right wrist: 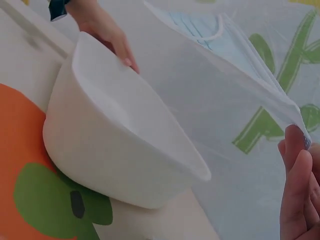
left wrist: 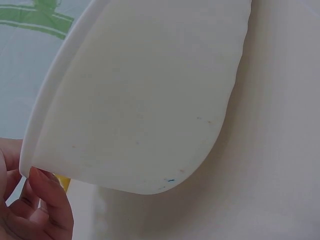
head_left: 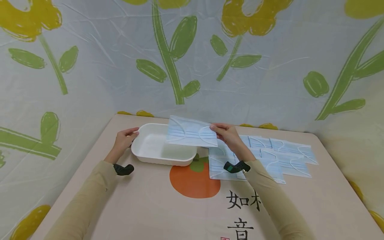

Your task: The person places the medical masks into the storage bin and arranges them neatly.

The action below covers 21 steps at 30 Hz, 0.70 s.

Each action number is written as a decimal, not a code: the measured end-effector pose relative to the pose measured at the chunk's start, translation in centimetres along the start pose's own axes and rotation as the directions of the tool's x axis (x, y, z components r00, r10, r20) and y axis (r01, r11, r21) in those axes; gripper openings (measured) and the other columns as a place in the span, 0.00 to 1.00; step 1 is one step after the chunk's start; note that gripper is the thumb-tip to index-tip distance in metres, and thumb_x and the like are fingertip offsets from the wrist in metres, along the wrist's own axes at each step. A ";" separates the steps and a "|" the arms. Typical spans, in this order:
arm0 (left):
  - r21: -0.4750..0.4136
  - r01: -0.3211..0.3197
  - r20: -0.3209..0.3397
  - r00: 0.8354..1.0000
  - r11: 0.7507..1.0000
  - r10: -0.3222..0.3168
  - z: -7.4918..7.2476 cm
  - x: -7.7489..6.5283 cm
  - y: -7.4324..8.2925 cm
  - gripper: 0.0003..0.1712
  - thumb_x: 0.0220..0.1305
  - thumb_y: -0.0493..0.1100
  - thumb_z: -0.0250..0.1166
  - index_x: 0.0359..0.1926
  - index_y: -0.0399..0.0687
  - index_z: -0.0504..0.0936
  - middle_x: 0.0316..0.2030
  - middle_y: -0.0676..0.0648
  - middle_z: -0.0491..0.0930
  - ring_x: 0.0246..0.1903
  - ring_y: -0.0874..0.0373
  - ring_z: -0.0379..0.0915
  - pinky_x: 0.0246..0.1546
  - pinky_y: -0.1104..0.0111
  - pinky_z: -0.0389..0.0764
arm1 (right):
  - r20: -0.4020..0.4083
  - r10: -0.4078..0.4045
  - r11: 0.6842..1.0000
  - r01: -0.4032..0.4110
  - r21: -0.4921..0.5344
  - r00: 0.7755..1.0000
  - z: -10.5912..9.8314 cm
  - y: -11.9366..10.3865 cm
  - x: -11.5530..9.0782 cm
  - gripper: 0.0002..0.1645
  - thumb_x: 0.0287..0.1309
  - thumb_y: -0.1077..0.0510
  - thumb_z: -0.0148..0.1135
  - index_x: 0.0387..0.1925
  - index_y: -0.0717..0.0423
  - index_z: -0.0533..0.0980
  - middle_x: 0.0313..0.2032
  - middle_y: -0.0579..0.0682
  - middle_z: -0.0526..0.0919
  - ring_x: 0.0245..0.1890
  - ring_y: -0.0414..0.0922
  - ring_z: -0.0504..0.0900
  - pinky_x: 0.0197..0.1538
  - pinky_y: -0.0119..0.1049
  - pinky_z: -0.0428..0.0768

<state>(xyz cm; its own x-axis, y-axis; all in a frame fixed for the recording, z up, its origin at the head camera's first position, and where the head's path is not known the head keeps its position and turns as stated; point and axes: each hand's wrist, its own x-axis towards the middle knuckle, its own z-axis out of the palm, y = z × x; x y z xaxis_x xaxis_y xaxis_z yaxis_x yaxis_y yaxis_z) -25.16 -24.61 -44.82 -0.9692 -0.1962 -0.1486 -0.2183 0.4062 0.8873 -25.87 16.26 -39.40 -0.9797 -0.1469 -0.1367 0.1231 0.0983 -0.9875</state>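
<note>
A white plastic tub (head_left: 164, 159) stands on the table, and my left hand (head_left: 123, 141) grips its rim at the left end. In the left wrist view, thumb and fingers (left wrist: 50, 200) pinch the corner of that rim. My right hand (head_left: 229, 135) pinches a light blue face mask (head_left: 192, 131) by its right edge, holding it out flat above the right part of the tub. The mask's ear loops show on its face. From the right wrist view, the mask (right wrist: 225, 42) hangs in the air beyond the tub (right wrist: 115, 135), apart from its rim.
Several more blue masks (head_left: 292, 158) lie spread and overlapping on the table's right side, partly under my right forearm. The table cover (head_left: 144, 206) bears an orange fruit print (head_left: 195, 183) and black characters. A flower-patterned curtain (head_left: 120, 66) rises behind the table.
</note>
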 end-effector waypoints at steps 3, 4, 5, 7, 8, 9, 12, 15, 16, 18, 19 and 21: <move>0.001 -0.010 -0.002 1.000 1.000 0.010 0.0 0.0 -0.1 0.25 0.71 0.49 0.55 0.65 0.46 0.72 0.48 0.41 0.74 0.32 0.61 0.68 0.25 0.77 0.75 | 0.002 0.014 1.000 -0.014 0.021 1.000 0.7 0.1 0.4 0.28 0.62 0.54 0.62 0.59 0.66 0.73 0.30 0.35 0.82 0.26 0.34 0.74 0.32 0.20 0.75; 0.002 -0.011 -0.004 1.000 1.000 0.011 0.0 0.0 -0.1 0.25 0.71 0.49 0.55 0.65 0.46 0.72 0.48 0.41 0.74 0.31 0.61 0.68 0.25 0.78 0.75 | 0.000 0.019 0.999 -0.019 0.032 1.000 1.0 0.2 0.5 0.27 0.62 0.55 0.62 0.59 0.65 0.73 0.29 0.36 0.82 0.26 0.34 0.74 0.31 0.20 0.75; 0.002 -0.011 -0.005 1.000 1.000 0.011 0.0 -0.1 -0.1 0.25 0.71 0.48 0.55 0.65 0.46 0.72 0.48 0.41 0.74 0.31 0.61 0.68 0.25 0.78 0.75 | -0.001 0.020 0.999 -0.020 0.039 1.000 1.2 0.2 0.7 0.27 0.62 0.55 0.62 0.58 0.65 0.73 0.29 0.36 0.82 0.25 0.34 0.74 0.31 0.20 0.75; 0.000 -0.017 -0.011 1.000 1.000 0.017 0.0 -0.1 0.0 0.24 0.71 0.48 0.55 0.65 0.46 0.72 0.47 0.41 0.74 0.30 0.62 0.67 0.24 0.78 0.75 | -0.001 0.023 0.998 -0.023 0.053 1.000 1.7 0.2 0.9 0.26 0.62 0.56 0.62 0.58 0.65 0.74 0.28 0.36 0.82 0.25 0.33 0.74 0.30 0.20 0.75; -0.001 -0.019 -0.013 1.000 1.000 0.019 0.0 -0.2 0.0 0.24 0.71 0.47 0.55 0.64 0.46 0.72 0.46 0.41 0.74 0.30 0.62 0.67 0.24 0.78 0.75 | 0.001 0.022 0.998 -0.022 0.060 1.000 1.9 0.3 1.0 0.26 0.62 0.56 0.62 0.58 0.65 0.74 0.28 0.36 0.82 0.24 0.33 0.74 0.30 0.20 0.76; 0.000 -0.022 -0.013 1.000 1.000 0.022 0.1 -0.2 0.0 0.24 0.71 0.47 0.55 0.64 0.45 0.72 0.45 0.42 0.74 0.29 0.62 0.67 0.24 0.78 0.75 | 0.003 0.021 0.998 -0.022 0.066 1.000 2.0 0.3 1.1 0.25 0.62 0.57 0.62 0.57 0.65 0.74 0.28 0.36 0.82 0.24 0.33 0.74 0.30 0.20 0.76; -0.008 -0.025 -0.017 1.000 1.000 0.024 0.1 -0.2 0.1 0.23 0.71 0.46 0.56 0.64 0.45 0.73 0.44 0.42 0.73 0.28 0.63 0.67 0.23 0.78 0.74 | 0.017 0.016 0.997 -0.017 0.074 1.000 2.6 0.4 1.4 0.25 0.62 0.57 0.62 0.57 0.66 0.74 0.28 0.36 0.82 0.24 0.32 0.74 0.31 0.20 0.77; -0.010 -0.021 -0.019 1.000 1.000 0.020 0.1 -0.2 0.1 0.23 0.71 0.47 0.56 0.64 0.45 0.73 0.44 0.43 0.73 0.29 0.62 0.67 0.23 0.78 0.74 | 0.025 0.013 0.998 -0.015 0.064 1.000 3.0 0.6 1.7 0.25 0.62 0.57 0.62 0.58 0.65 0.74 0.29 0.36 0.83 0.24 0.33 0.74 0.32 0.20 0.77; -0.011 -0.019 -0.019 1.000 1.000 0.019 0.1 -0.2 0.1 0.23 0.71 0.47 0.56 0.64 0.46 0.73 0.44 0.42 0.73 0.29 0.62 0.67 0.23 0.78 0.74 | 0.028 0.013 0.998 -0.015 0.059 1.000 3.2 0.7 1.9 0.25 0.62 0.57 0.62 0.58 0.65 0.74 0.29 0.36 0.83 0.24 0.33 0.73 0.32 0.20 0.77; -0.010 -0.018 -0.017 1.000 1.000 0.018 0.1 -0.2 0.1 0.24 0.71 0.47 0.55 0.64 0.45 0.73 0.45 0.42 0.73 0.30 0.61 0.67 0.23 0.78 0.75 | 0.033 0.015 0.999 -0.016 0.041 0.999 3.5 0.7 2.1 0.26 0.63 0.56 0.61 0.59 0.64 0.73 0.30 0.35 0.83 0.25 0.33 0.73 0.33 0.20 0.77; -0.010 -0.017 -0.017 1.000 1.000 0.017 0.1 -0.2 0.1 0.24 0.71 0.47 0.55 0.64 0.45 0.73 0.45 0.42 0.73 0.30 0.61 0.67 0.23 0.78 0.75 | 0.031 0.019 0.999 -0.020 0.033 0.999 3.6 0.8 2.2 0.25 0.62 0.56 0.61 0.58 0.64 0.74 0.31 0.35 0.83 0.25 0.34 0.74 0.33 0.20 0.78; -0.009 -0.018 -0.016 1.000 1.000 0.018 0.1 -0.2 0.0 0.24 0.71 0.47 0.55 0.64 0.45 0.73 0.45 0.42 0.73 0.30 0.62 0.67 0.23 0.77 0.75 | 0.031 0.023 0.999 -0.024 0.026 0.999 4.0 0.8 2.4 0.25 0.62 0.56 0.62 0.58 0.63 0.74 0.31 0.36 0.83 0.25 0.34 0.74 0.33 0.21 0.78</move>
<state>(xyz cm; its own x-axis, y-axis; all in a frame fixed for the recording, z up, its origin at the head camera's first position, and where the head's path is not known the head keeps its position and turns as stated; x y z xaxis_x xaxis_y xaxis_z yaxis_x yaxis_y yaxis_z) -25.02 -24.50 -44.82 -0.9710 -0.2032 -0.1256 -0.1997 0.4013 0.8939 -27.45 12.10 -40.83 -0.9711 -0.1755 -0.1616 0.1503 0.0757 -0.9857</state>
